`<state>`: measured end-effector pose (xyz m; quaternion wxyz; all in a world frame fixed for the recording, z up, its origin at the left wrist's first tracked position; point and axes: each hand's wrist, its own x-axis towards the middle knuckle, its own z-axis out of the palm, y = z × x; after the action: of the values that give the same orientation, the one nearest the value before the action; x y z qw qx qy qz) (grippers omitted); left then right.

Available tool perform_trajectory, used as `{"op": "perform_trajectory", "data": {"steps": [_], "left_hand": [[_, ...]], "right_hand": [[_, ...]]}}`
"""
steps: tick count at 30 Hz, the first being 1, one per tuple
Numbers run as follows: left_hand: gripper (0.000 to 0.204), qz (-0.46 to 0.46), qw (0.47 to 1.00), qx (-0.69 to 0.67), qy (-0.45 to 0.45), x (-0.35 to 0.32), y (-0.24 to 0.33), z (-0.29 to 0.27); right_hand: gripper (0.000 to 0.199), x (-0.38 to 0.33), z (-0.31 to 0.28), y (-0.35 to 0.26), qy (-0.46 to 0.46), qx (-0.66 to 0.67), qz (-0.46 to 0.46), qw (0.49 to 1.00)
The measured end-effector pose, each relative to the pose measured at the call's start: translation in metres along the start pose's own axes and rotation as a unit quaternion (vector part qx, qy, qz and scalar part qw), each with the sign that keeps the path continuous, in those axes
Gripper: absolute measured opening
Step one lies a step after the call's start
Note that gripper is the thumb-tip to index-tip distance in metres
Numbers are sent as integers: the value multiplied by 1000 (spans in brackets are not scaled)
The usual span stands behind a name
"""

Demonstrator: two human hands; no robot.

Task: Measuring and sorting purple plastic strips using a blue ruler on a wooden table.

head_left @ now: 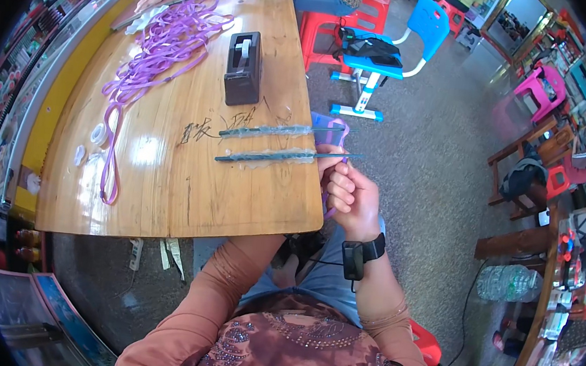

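Note:
Two thin dark rods, an upper rod (270,132) and a lower rod (267,156), are stuck to the wooden tabletop with clear tape or glue. Their ends jut past its right edge. A purple ribbon (344,133) loops around the end of the upper rod and runs down to my fingers. My right hand (352,194) is closed, pinching the ribbon just below the lower rod's tip. My left arm passes under the table, and my left hand (328,161) shows only in part at the edge, its fingers closed at the ribbon beside the right hand.
A long tangle of purple ribbon (154,50) lies across the table's left side. A black tape dispenser (242,72) stands near the rods, and a white tape roll (99,134) lies at the left. Beyond the table are a blue chair (382,61) and red stools (314,33).

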<state>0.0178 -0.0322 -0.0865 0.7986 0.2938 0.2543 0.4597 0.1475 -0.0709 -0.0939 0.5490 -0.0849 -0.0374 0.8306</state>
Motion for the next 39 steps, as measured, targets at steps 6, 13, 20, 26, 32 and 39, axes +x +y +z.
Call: {"op": "perform_trajectory", "data": {"steps": [6, 13, 20, 26, 32, 39], "left_hand": [[19, 41, 999, -3, -34, -18, 4, -3], [22, 3, 987, 156, 24, -17, 8, 14], [33, -31, 999, 32, -28, -22, -17, -7], [42, 119, 979, 129, -101, -24, -58, -39], [44, 104, 962, 251, -16, -31, -82, -59], [33, 47, 986, 157, 2, -38, -93, -88]], "right_hand": [[28, -10, 14, 14, 92, -281, -110, 949], [31, -22, 8, 17, 116, -390, -146, 902], [28, -30, 8, 25, 157, -447, -156, 866], [27, -36, 11, 26, 162, -513, -170, 826], [27, -45, 13, 35, 155, -522, -166, 822], [27, -59, 16, 47, 166, -528, -160, 817]]}}
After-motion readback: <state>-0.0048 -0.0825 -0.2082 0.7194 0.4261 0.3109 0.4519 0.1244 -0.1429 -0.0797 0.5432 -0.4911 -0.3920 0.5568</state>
